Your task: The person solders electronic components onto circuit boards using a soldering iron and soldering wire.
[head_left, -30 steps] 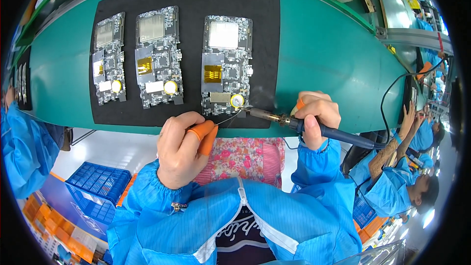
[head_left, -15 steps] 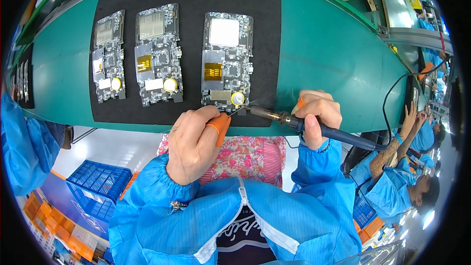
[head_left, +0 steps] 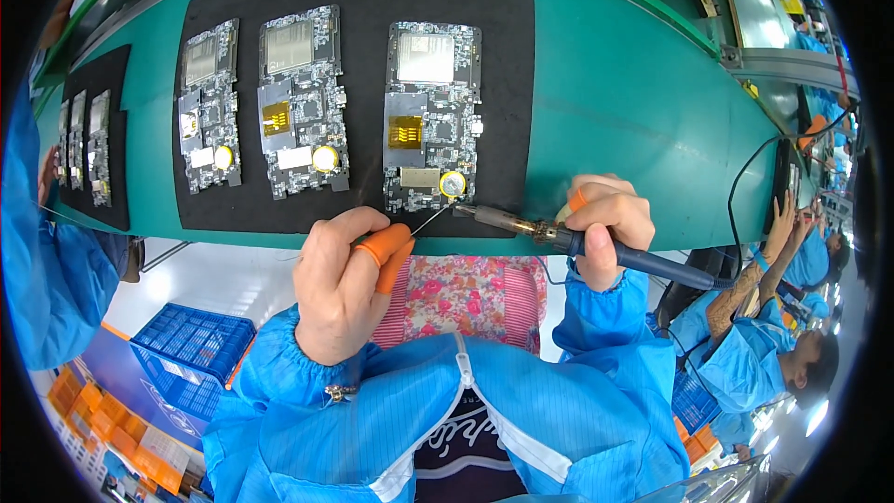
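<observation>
My right hand (head_left: 610, 224) grips a soldering iron (head_left: 643, 263) with a dark blue handle, its tip pointing left at the lower edge of the nearest circuit board (head_left: 447, 144). That tip lies just below a round coin cell (head_left: 453, 184) with a yellow rim. My left hand (head_left: 345, 279), orange finger cots on its fingers, pinches a thin solder wire (head_left: 433, 220) that runs up to the iron's tip. Whether the tip touches the board cannot be made out. Two similar circuit boards, one in the middle (head_left: 303, 102) and one farther left (head_left: 210, 107), lie on the same black mat (head_left: 363, 47).
A green bench top (head_left: 615, 112) surrounds the mat. The iron's black cable (head_left: 740, 186) loops up on the right. Another black mat (head_left: 116, 84) with several boards lies at far left, beside a co-worker's blue sleeve (head_left: 56, 270). A blue crate (head_left: 191, 359) stands below.
My left hand has drawn back down and left, baring more of the solder wire. The iron's tip has shifted slightly left and down. At far left, the other mat with boards has moved further into view.
</observation>
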Tool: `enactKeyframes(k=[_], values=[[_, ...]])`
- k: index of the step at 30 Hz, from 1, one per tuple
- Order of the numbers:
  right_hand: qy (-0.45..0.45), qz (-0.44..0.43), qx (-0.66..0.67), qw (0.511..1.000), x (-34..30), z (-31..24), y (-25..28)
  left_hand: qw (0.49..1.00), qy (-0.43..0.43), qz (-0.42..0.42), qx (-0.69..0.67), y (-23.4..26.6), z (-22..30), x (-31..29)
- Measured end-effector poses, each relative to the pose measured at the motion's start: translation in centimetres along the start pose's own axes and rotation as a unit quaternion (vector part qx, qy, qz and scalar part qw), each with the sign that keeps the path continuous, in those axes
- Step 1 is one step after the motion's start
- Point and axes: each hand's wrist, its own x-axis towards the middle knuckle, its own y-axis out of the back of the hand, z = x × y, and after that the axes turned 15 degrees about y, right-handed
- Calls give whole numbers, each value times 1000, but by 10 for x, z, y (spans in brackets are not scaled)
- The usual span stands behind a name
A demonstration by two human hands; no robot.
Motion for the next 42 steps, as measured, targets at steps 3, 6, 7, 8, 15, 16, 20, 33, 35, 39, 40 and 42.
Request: enactKeyframes(k=[3, 6, 7, 8, 15, 16, 20, 33, 35, 39, 40, 42], values=[[9, -18, -2, 1000, 2, 1, -2, 1000, -20, 7, 11, -3, -2, 1], [10, -26, -10, 1000, 3, 1, -3, 1000, -20, -4, 21, -4, -1, 1], [9, -31, -13, 999, 4, 1, -3, 1000, -13, -12, 21, -4, -1, 1], [8, -31, -13, 999, 4, 0, -4, 1000, -5, -20, 21, -4, -1, 1], [2, -49, -25, 998, 4, -2, -5, 1000, -14, -10, 18, -8, -4, -1], [3, -50, -25, 998, 5, -2, -5, 1000, -17, -13, 16, -9, -4, 0], [-14, -54, -17, 998, 4, -2, -3, 999, -26, -26, 15, -14, -4, 1], [-2, -11, -4, 1000, -2, 0, -3, 995, 31, 92, -18, 15, -32, 2], [-32, 33, 1, 999, -8, -2, 1, 967, 189, 168, -16, 40, -66, -2], [-72, 129, 18, 989, -13, -3, 5, 925, 202, 228, 228, 85, -115, 0], [-64, 136, 12, 988, -11, -4, 6, 929, 137, 198, 281, 88, -137, -6], [-77, 171, 17, 982, -10, -1, 8, 933, 137, 175, 283, 82, -130, -12]])
